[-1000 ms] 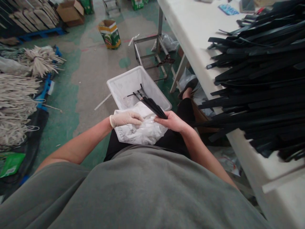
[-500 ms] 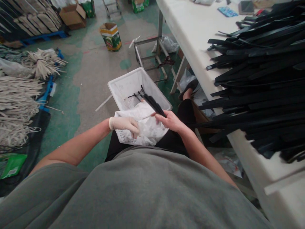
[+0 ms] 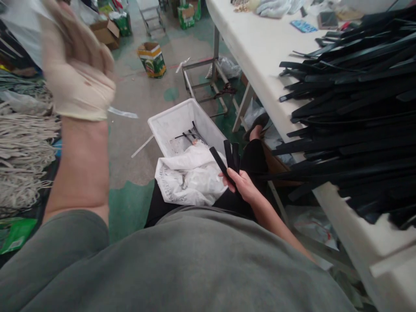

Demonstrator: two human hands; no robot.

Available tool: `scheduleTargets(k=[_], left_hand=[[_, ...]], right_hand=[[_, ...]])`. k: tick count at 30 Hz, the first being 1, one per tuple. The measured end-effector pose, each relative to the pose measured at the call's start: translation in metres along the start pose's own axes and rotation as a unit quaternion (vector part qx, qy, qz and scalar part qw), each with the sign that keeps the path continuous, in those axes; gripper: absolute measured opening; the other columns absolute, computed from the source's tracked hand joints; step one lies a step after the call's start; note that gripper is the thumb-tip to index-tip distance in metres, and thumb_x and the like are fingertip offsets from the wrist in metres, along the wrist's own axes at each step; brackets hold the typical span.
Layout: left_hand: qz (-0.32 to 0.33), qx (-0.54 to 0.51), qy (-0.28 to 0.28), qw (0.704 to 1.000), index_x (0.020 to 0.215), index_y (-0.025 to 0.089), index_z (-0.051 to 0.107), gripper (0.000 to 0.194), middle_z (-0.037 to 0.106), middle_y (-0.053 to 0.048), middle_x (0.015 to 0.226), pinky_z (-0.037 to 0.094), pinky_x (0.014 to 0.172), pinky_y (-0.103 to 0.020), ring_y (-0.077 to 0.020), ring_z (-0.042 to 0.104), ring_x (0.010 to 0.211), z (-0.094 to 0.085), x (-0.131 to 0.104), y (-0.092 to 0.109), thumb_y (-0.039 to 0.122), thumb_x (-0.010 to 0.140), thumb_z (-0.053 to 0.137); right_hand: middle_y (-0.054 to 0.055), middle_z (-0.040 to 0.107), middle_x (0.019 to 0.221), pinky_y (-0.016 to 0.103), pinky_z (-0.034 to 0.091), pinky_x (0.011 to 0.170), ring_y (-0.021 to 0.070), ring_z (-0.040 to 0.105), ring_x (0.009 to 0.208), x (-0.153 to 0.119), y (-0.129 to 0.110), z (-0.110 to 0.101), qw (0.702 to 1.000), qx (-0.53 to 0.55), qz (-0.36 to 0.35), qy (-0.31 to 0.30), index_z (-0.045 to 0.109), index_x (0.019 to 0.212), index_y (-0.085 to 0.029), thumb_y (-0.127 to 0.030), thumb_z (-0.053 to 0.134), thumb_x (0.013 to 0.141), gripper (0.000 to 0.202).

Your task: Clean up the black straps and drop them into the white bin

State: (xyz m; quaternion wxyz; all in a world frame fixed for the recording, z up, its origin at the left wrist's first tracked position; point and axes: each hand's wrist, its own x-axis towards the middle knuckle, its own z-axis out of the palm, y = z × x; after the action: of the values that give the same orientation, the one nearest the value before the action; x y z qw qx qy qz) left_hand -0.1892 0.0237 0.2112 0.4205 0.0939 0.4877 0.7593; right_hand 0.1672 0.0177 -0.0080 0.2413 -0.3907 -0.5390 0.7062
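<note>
My left hand [image 3: 79, 71], in a pale glove, is raised at the upper left, blurred, its fingers extended and nothing seen in it. In front of my lap, my right hand [image 3: 238, 182] grips several black strips [image 3: 228, 158] that fan out upward from the fingers. Beside them lies a white plastic bag [image 3: 191, 180] over my legs and the near end of a white bin [image 3: 170, 125]. A few thin black pieces [image 3: 190, 134] rest inside the bin. A large pile of black strips [image 3: 357, 108] covers the table to the right.
The white table [image 3: 247, 39] runs along the right, with a metal frame [image 3: 204, 82] beside it. Bundles of pale cord [image 3: 26, 151] lie at the left. A green and yellow carton [image 3: 152, 60] and a cardboard box [image 3: 105, 34] stand on the floor ahead.
My left hand has risen from the white bag to the upper left and opened out. My right hand has moved slightly right and down; its black strips now point upward and are spread apart.
</note>
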Motion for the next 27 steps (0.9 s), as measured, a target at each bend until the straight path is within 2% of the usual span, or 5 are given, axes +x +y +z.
scheduleTargets(k=[2,6,10,16,27], left_hand=[[0.013,-0.055,-0.130,0.990,0.089,0.023,0.071,0.036,0.075,0.009,0.084,0.052,0.084,-0.020,-0.0050,0.068,0.080,-0.007,-0.013,-0.053,0.034,0.103,0.040],[-0.229,-0.055,0.014,0.972,0.070,0.014,0.062,0.033,0.068,0.001,0.064,0.055,0.069,-0.023,-0.0091,0.064,0.058,-0.042,-0.034,-0.172,0.025,0.099,0.050],[-0.309,-0.082,0.077,0.944,0.073,0.015,0.062,0.024,0.067,0.001,0.068,0.055,0.072,-0.024,-0.0097,0.065,0.061,-0.075,-0.057,-0.236,0.025,0.095,0.058],[-0.338,-0.069,0.049,0.937,0.078,0.017,0.066,0.017,0.072,-0.002,0.079,0.054,0.072,-0.024,-0.0118,0.068,0.070,-0.091,-0.074,-0.262,0.031,0.087,0.070],[-0.329,-0.072,0.042,0.941,0.081,0.017,0.067,0.016,0.071,-0.003,0.080,0.054,0.074,-0.025,-0.0136,0.069,0.074,-0.087,-0.084,-0.270,0.031,0.088,0.068]], right_hand=[[0.000,0.061,0.059,0.022,0.037,0.044,0.0082,0.047,0.042,-0.007,-0.002,0.001,1.000,-0.001,0.012,0.008,0.067,0.090,-0.013,-0.060,0.055,0.086,0.049],[0.001,0.063,0.057,0.023,0.041,0.045,0.0102,0.052,0.042,-0.021,-0.003,0.008,0.998,-0.024,0.053,0.008,0.062,0.084,-0.014,-0.060,0.062,0.080,0.046],[0.000,0.061,0.055,0.023,0.042,0.043,0.0113,0.053,0.042,-0.028,0.001,0.017,0.993,-0.071,0.090,-0.026,0.055,0.074,-0.018,-0.058,0.062,0.079,0.042],[0.001,0.063,0.058,0.021,0.042,0.044,0.0113,0.056,0.043,-0.023,0.007,0.027,0.985,-0.143,0.080,-0.051,0.058,0.077,-0.017,-0.047,0.057,0.087,0.031],[-0.001,0.066,0.061,0.020,0.041,0.048,0.0108,0.060,0.046,-0.006,0.018,0.032,0.959,-0.274,0.041,-0.056,0.055,0.076,-0.019,-0.037,0.051,0.093,0.025]])
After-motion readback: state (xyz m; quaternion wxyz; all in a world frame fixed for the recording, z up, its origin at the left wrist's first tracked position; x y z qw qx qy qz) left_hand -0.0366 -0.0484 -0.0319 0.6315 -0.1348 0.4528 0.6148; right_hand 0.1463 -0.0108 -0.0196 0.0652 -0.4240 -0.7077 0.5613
